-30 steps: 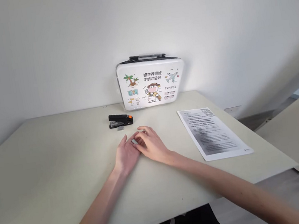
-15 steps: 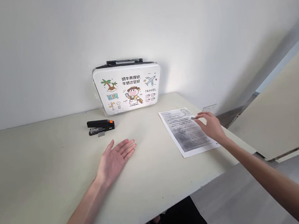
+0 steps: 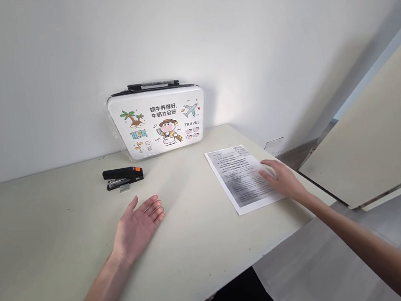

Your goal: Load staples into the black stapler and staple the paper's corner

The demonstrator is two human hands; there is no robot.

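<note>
My left hand (image 3: 136, 230) rests palm up over the table, fingers apart and slightly curled, holding nothing. Ahead of it lies a black stapler (image 3: 123, 177) with an orange patch and its jaw raised. Beside its front edge is a small grey strip of staples (image 3: 124, 188). My right hand (image 3: 283, 178) is at the right edge of a printed sheet of paper (image 3: 240, 177), thumb and index finger apart with the thumb over the print. No strip shows in these fingers; their undersides are hidden.
A white case (image 3: 160, 121) with cartoon prints and a black handle stands against the wall at the back of the table (image 3: 184, 243). A pale panel (image 3: 382, 133) stands beyond the table's right edge, above the grey floor.
My right hand has come down and nearer along the sheet's right edge. Its pinch has opened, and the small grey piece it held no longer shows. The view has turned slightly right.
</note>
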